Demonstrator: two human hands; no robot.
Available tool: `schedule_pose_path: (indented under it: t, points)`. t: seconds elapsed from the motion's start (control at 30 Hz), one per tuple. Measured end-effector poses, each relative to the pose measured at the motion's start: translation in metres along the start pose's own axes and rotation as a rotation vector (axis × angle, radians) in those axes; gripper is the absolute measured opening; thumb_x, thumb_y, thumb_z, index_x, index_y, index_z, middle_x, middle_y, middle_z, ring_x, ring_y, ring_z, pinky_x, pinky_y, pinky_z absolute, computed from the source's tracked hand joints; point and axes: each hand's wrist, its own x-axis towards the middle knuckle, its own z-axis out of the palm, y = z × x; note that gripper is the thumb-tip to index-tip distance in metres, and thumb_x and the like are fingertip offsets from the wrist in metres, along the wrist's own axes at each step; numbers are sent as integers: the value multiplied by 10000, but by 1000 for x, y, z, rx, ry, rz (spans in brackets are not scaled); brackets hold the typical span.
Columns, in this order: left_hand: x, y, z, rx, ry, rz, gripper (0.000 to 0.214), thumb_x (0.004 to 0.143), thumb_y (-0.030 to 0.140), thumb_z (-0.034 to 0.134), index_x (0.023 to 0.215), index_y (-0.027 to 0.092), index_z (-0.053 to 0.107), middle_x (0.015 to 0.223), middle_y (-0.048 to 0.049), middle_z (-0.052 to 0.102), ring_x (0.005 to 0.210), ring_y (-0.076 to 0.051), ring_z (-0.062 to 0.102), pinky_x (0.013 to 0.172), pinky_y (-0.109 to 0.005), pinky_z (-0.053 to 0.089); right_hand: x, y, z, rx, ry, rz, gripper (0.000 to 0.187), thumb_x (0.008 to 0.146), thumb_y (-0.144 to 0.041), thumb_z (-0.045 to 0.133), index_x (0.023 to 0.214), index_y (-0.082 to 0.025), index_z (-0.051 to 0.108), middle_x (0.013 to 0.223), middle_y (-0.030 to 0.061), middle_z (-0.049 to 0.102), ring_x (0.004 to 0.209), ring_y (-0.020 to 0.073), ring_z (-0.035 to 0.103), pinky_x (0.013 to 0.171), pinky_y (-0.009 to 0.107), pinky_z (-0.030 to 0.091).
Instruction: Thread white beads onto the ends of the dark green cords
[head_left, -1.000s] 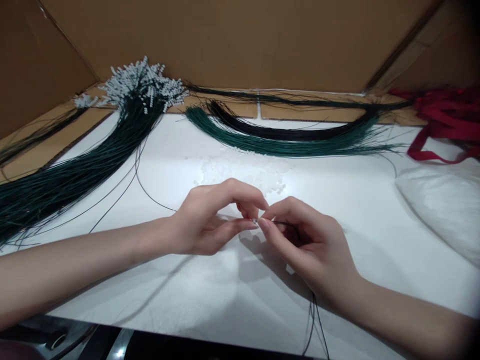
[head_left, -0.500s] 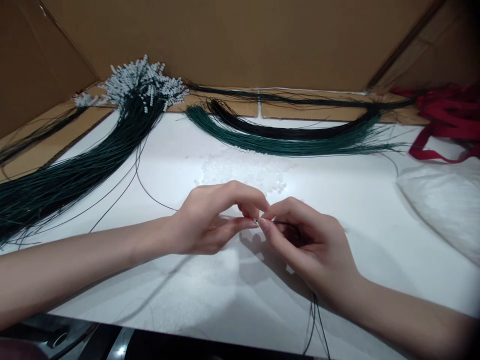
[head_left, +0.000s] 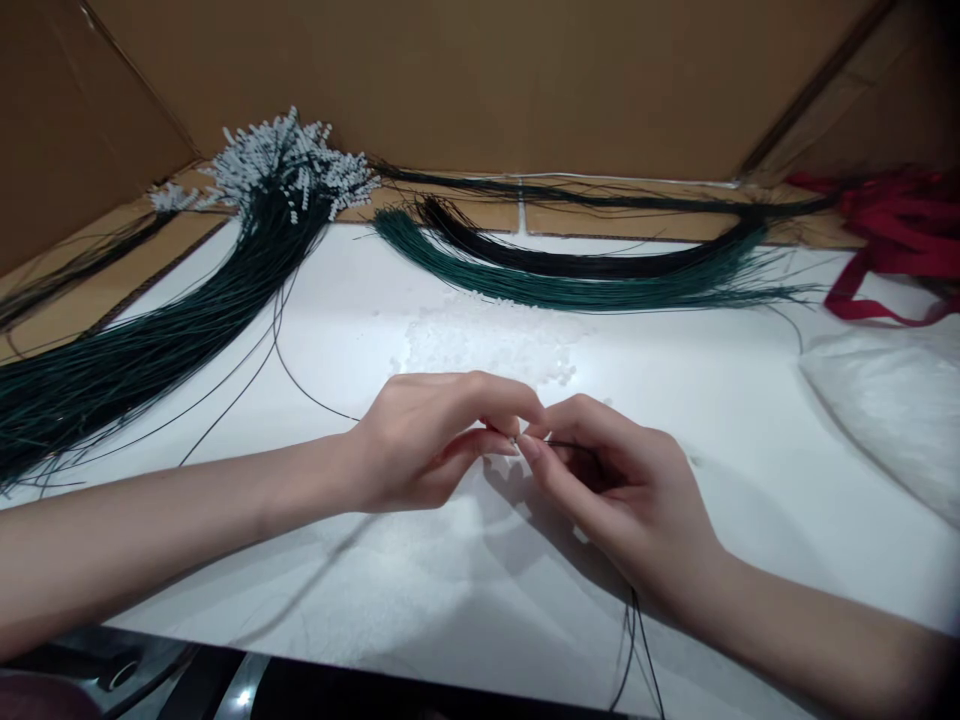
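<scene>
My right hand (head_left: 630, 490) pinches dark, thin wires (head_left: 636, 635) between thumb and forefinger, and their long ends hang below the palm past the table's front edge. My left hand (head_left: 442, 440) is closed in a pinch, its fingertips meeting those of the right. A tiny whitish bead (head_left: 514, 440) sits where the two pinches come together, mostly covered by the fingers. Just beyond the hands, loose white beads (head_left: 487, 345) lie scattered on the white tabletop (head_left: 337, 590).
A thick bundle of dark green wires (head_left: 172, 340) with white beaded tips (head_left: 289, 165) lies at left. Green wires (head_left: 570, 290) and black wires (head_left: 585, 262) curve across the back. Red ribbon (head_left: 892, 240) and a clear plastic bag (head_left: 892, 410) are at right. Cardboard walls (head_left: 465, 90) enclose the table.
The left fingers have curled slightly closer around the bead, covering more of it. The right hand keeps its pinch with hardly any movement.
</scene>
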Motion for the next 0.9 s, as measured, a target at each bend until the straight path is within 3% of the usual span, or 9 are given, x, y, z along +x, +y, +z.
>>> schedule_pose_path:
  t: [0.2,0.43,0.9]
  points:
    - [-2,-2,1,-54,-24,-10,268,840,15,644,1073,132,581,877,-42,733,783,-121,725,683,-181,575,0,1,0,-20,-11,15,116,933,-211,568,825,-187,605,698,13,590,569,110,485,497,256,346]
    - [0,-1,2,-40,-3,-32,245,836,32,656,1048,132,583,839,-39,728,730,-120,716,637,-188,573,1,0,0,-7,-10,27,119,927,-206,566,809,-195,576,616,-22,520,511,96,413,466,243,320]
    - [-1,1,1,-77,-9,-61,227,867,125,691,1061,155,578,840,-32,720,723,-115,705,632,-196,572,3,-2,0,28,-5,34,128,935,-198,539,808,-209,538,678,10,591,563,117,496,478,261,328]
